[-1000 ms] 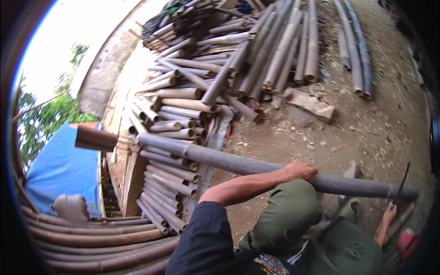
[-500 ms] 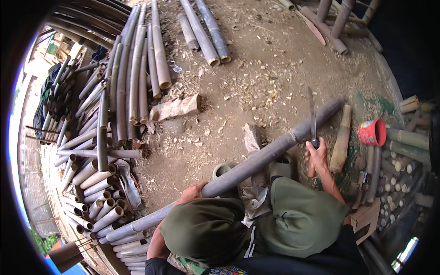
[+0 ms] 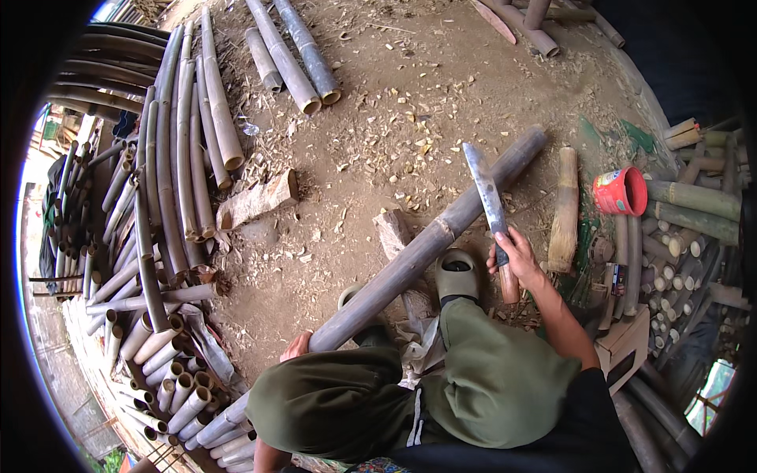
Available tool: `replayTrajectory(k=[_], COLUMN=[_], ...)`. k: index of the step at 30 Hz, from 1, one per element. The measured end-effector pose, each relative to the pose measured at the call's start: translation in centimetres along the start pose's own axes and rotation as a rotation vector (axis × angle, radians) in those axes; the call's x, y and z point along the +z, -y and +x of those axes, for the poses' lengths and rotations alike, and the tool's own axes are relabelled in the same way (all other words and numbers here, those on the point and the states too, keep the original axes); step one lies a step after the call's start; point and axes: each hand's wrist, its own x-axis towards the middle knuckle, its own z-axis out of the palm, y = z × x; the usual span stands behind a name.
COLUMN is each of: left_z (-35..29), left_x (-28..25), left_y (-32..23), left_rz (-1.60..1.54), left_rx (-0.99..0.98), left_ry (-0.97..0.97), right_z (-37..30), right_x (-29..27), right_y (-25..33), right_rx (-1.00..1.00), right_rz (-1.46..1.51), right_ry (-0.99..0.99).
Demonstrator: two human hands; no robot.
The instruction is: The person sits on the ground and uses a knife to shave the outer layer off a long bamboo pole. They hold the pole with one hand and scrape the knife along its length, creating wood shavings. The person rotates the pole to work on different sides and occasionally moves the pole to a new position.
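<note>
Your right hand (image 3: 514, 254) grips a long knife (image 3: 486, 187), its blade seen across a grey bamboo pole (image 3: 410, 260), while your left hand (image 3: 297, 345) rests on the pole beside your knee (image 3: 311, 402). A red bucket (image 3: 609, 192) sits at right; cut bamboo (image 3: 189, 411) lies piled at left, beside dirt ground (image 3: 264, 315) strewn with pale chips (image 3: 426, 147).

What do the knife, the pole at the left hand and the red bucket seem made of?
Knife: blade likely steel, grey sheen, stained; handle probably wood, brown end. Pole: bamboo, judging by its ringed node; dull grey-brown. Red bucket: probably plastic, given its smooth, bright colour.
</note>
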Motion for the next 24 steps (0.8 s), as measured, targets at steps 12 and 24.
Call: replayTrajectory(k=[12,24], left_z=[-0.8,-0.8], left_x=[0.0,0.2], left_y=[0.7,1.1], left_rz=[0.003,-0.007], left_rx=[-0.023,-0.024], left_ry=[0.011,0.013], right_z=[0.2,4.3], right_x=[5.2,3.6], right_y=[-1.8,-1.5], right_rx=[0.036,-0.052], right_rz=[-0.312,-0.05], right_ry=[0.104,-0.128])
